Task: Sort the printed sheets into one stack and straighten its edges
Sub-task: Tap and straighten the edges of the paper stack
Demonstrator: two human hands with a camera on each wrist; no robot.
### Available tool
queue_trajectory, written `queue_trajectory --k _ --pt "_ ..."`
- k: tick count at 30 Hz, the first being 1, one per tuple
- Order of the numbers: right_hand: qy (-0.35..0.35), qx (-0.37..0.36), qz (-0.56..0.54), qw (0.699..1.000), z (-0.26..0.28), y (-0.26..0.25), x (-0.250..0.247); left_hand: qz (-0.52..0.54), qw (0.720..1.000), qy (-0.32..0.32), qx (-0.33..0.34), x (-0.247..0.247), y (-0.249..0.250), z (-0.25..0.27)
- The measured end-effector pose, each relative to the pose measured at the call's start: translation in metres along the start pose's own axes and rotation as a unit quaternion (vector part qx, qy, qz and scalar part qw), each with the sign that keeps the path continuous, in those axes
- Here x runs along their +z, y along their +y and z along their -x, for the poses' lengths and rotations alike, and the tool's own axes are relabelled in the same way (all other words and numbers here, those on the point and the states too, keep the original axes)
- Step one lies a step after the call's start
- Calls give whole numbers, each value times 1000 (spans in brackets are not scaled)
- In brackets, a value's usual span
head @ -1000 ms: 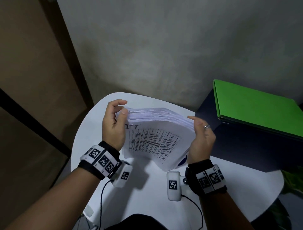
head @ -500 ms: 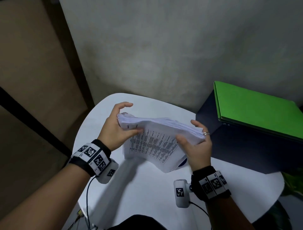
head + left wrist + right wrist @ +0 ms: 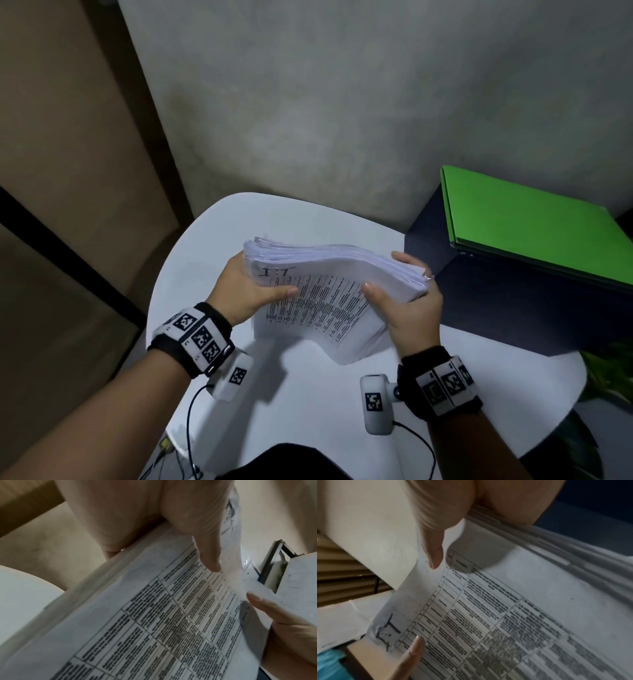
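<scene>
Both hands hold one thick stack of sheets (image 3: 329, 291) above the white table (image 3: 308, 404), tilted so that its printed face looks toward the person. The left hand (image 3: 246, 294) grips the left end: the thumb lies flat over the printed table on the front page and the other fingers are behind the paper, hidden from the head camera. The right hand (image 3: 411, 308) grips the right end in the same way, thumb on the front, fingers curled over the top edge; one finger wears a ring (image 3: 429, 277). The lower corner of the stack reaches down close to the table; I cannot tell if it touches. The sheet edges at the top are not even, they spread a little like a fan.

To the right of the stack, very near the right hand, stands a dark box (image 3: 513, 308) on the table, and a green folder (image 3: 527, 226) lies on top of it. Behind the table is a grey wall (image 3: 342, 102). Some green leaves (image 3: 606, 373) show at the right edge, beyond the table. Each wrist carries a black band with square markers and a small white camera with a cable.
</scene>
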State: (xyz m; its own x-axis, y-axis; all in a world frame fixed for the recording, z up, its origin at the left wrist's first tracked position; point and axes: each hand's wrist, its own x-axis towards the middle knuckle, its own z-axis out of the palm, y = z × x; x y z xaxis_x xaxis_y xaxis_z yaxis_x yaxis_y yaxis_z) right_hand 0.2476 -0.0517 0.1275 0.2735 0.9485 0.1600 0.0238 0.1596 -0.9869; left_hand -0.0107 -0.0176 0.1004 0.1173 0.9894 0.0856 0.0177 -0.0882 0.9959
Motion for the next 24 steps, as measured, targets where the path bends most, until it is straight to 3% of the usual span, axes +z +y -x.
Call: queue_trajectory --k 7,11,13,18,21,24 --pt "-30 -168 96 981 -7 -14 1 -21 1000 8 -2 0 -1 -4" --pt "15 -208 127 970 -11 -10 -3 -18 1000 16 6 1 -3 -5" --pt "43 -185 107 976 -10 -10 -2 -20 1000 16 8 2 -4 -5" --pt "9 -152 70 986 -7 -5 -4 -21 1000 17 14 0 -6 -8" --pt "21 -39 -29 999 -10 3 -7 -14 1000 26 -4 -4 -7 -9" --pt "-8 66 8 998 -9 11 -2 -18 999 33 -19 -6 -3 -11"
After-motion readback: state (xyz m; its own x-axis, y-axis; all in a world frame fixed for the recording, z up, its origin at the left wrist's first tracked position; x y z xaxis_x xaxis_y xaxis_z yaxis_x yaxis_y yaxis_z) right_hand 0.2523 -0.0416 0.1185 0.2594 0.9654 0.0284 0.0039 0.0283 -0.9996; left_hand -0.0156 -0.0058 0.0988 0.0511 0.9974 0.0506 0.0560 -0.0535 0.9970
